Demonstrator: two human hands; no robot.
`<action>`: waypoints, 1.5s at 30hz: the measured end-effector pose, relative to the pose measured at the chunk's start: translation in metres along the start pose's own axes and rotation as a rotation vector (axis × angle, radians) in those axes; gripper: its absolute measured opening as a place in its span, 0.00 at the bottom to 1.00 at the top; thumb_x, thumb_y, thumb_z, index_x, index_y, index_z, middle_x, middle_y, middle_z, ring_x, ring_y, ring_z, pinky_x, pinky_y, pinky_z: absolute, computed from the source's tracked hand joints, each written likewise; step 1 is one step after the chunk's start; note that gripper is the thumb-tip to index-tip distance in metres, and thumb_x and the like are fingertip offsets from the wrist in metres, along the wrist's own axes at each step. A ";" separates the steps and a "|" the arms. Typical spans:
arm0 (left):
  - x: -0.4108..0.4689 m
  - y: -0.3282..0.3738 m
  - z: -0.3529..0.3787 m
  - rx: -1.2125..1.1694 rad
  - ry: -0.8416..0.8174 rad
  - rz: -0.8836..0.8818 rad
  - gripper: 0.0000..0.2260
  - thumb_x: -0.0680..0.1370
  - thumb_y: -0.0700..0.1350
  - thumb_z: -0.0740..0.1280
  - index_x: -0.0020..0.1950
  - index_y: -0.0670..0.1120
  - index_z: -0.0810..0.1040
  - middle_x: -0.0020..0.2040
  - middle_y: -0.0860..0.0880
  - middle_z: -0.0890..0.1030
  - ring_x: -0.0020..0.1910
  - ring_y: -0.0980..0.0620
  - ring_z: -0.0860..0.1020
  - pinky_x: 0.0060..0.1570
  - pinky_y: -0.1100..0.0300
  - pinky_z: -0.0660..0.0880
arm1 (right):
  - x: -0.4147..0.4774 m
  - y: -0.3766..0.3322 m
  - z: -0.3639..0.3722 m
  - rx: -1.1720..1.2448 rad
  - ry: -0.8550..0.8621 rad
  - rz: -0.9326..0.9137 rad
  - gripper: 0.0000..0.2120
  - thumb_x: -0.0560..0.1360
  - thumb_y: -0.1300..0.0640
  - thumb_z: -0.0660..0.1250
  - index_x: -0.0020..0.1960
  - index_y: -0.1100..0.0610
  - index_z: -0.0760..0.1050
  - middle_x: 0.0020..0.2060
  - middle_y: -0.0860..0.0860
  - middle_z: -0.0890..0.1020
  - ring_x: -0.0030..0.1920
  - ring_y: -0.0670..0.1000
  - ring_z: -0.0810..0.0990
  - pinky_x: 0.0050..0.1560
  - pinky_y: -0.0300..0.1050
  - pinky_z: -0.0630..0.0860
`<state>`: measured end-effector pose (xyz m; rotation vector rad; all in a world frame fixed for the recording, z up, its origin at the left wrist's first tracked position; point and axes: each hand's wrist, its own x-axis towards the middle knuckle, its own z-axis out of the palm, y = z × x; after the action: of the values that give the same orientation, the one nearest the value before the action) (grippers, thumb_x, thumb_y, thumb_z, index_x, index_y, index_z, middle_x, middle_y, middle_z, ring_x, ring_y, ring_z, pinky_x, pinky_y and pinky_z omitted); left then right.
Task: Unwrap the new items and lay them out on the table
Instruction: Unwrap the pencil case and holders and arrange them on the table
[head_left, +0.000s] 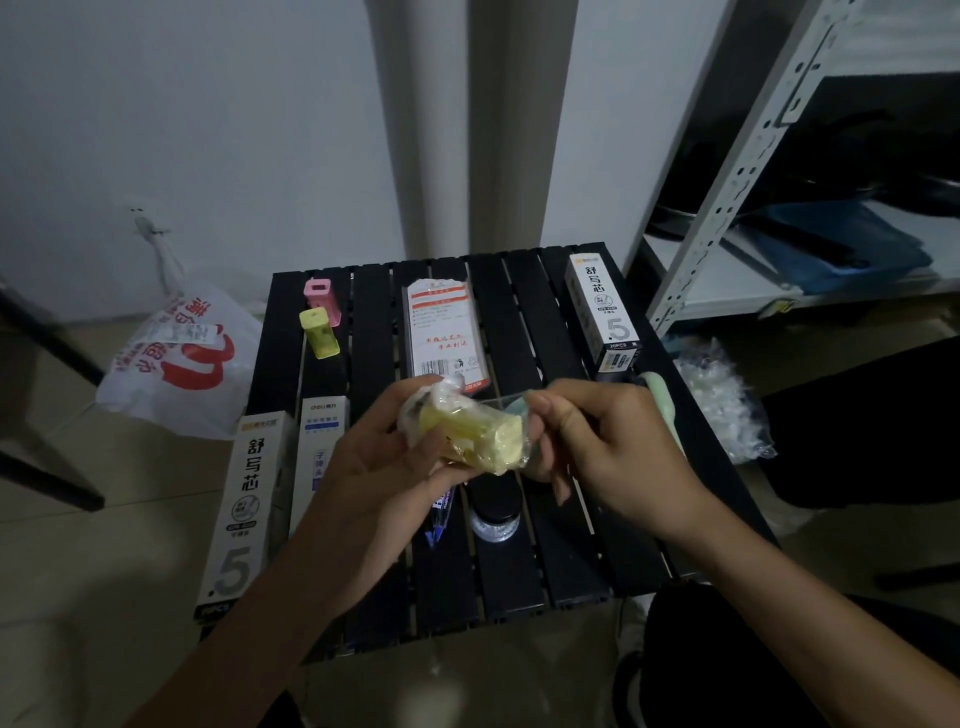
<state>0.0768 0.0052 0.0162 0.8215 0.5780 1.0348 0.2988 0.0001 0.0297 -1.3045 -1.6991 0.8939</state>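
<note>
**Fingers.** The right hand (608, 457) pinches a stretched tab of the clear wrapper (501, 402) between thumb and forefinger, with its other fingers curled beneath. The left hand (384, 467) is clenched round the yellow item (467, 434) and holds it tilted above the middle of the bench (545, 561), clear of the surface. The film covers most of the yellow item, so I judge the unwrapping begun but not complete.

**Below and behind the hands.** A black-capped jar (493, 514) and a blue-printed pen (439, 514) lie on the slats directly underneath. A flat red-and-white pack (441, 332) lies behind. A pale green item (662, 405) is partly hidden by the right hand, and its kind cannot be told.

**Outer bench.** A pink block (322, 293) and a yellow-green block (319, 332) stand just beside each other at the far left. One refill box (602, 312) lies at the far right. A second refill carton (244, 509) and a white Deli box (317, 447) lie at the near left edge.

**Floor.** There is a printed plastic bag (176, 364) to the left and crumpled clear plastic (722, 400) to the right.

**Risks.**
- The film may tear short at the pinch, leaving the yellow item part-wrapped.
- If the film gives way suddenly, the yellow item may jump from the left hand's grip and strike the jar or the pen.
- It could also drop off the bench to the floor.
- The left forearm passes close to the near-left boxes, and a sweep of it could push them over the edge.
</note>
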 end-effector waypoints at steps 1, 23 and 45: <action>0.001 0.001 0.001 -0.029 -0.002 -0.011 0.28 0.70 0.46 0.81 0.66 0.42 0.76 0.68 0.35 0.75 0.68 0.34 0.76 0.61 0.42 0.78 | 0.000 0.000 0.001 0.047 0.002 0.020 0.17 0.87 0.54 0.61 0.41 0.55 0.79 0.29 0.51 0.81 0.26 0.52 0.82 0.34 0.47 0.77; -0.009 0.001 0.010 0.295 0.011 -0.053 0.21 0.74 0.29 0.72 0.63 0.46 0.80 0.59 0.41 0.82 0.62 0.40 0.81 0.58 0.46 0.80 | -0.006 -0.017 0.009 0.107 -0.307 0.065 0.16 0.82 0.45 0.69 0.44 0.57 0.76 0.37 0.53 0.79 0.41 0.58 0.78 0.45 0.56 0.75; -0.008 -0.002 0.004 0.083 0.073 -0.108 0.25 0.63 0.26 0.70 0.58 0.41 0.81 0.52 0.36 0.84 0.53 0.34 0.84 0.48 0.45 0.83 | 0.004 0.005 -0.010 -0.261 -0.002 -0.146 0.15 0.80 0.60 0.68 0.36 0.54 0.70 0.30 0.46 0.74 0.32 0.46 0.74 0.34 0.43 0.71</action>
<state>0.0778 -0.0037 0.0173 0.8185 0.7236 0.9494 0.3091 0.0062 0.0301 -1.3261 -1.9341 0.6040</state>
